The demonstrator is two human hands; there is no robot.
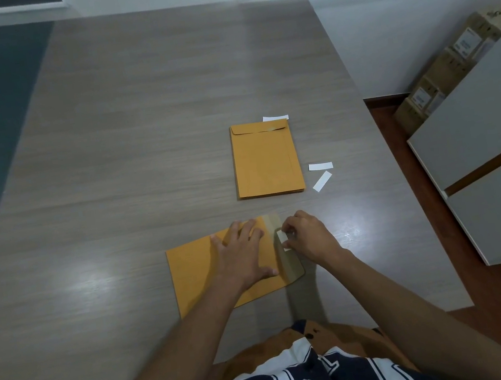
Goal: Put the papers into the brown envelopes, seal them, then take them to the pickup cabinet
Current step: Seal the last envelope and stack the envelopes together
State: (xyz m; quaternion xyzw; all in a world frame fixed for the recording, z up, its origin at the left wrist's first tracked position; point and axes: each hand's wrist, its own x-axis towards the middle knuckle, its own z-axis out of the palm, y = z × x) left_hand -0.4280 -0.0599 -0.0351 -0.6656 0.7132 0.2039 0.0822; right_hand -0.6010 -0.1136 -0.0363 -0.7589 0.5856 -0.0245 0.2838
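Observation:
A brown envelope (196, 271) lies sideways near the table's front edge, its flap (292, 267) open to the right. My left hand (242, 252) presses flat on the envelope's right part, fingers spread. My right hand (307, 238) pinches a white backing strip (282, 240) at the flap, partly peeled up. Farther back, a stack of brown envelopes (265, 158) lies upright with the top one's flap folded down. The papers are not visible.
Three loose white strips lie by the stack: one behind it (275, 118), two to its right (320, 166) (322, 181). The grey wooden table (139, 141) extends far back. A white cabinet (489, 137) and cardboard boxes (447, 65) stand to the right.

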